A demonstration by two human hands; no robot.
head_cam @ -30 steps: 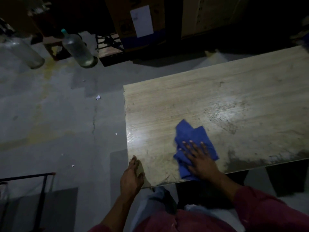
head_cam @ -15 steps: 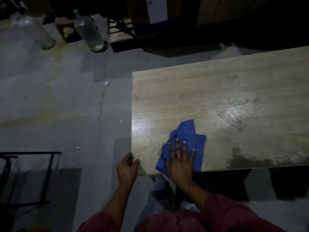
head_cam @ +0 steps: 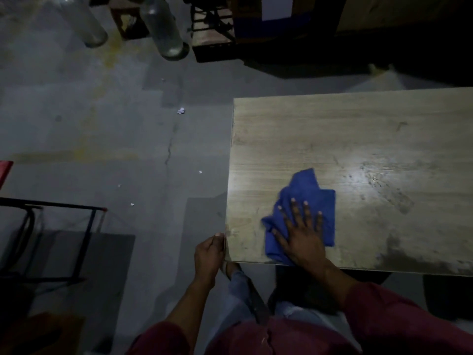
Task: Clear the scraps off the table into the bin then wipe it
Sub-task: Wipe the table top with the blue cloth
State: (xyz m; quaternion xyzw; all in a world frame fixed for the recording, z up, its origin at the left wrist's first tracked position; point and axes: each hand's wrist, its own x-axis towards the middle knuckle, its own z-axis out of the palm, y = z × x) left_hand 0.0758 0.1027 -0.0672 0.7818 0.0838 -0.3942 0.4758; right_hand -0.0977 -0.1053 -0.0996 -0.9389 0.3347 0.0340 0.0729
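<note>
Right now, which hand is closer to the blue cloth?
The right hand: it lies flat on the blue cloth, pressing it onto the table. The left hand is apart from the cloth, at the table's near left corner.

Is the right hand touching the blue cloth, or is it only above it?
Touching. In the head view the right hand lies flat with spread fingers on the blue cloth, pressing it onto the table near the front edge.

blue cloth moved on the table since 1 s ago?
Yes. The right hand has slid the blue cloth toward the table's left end. It now lies closer to the corner gripped by the left hand.
</note>
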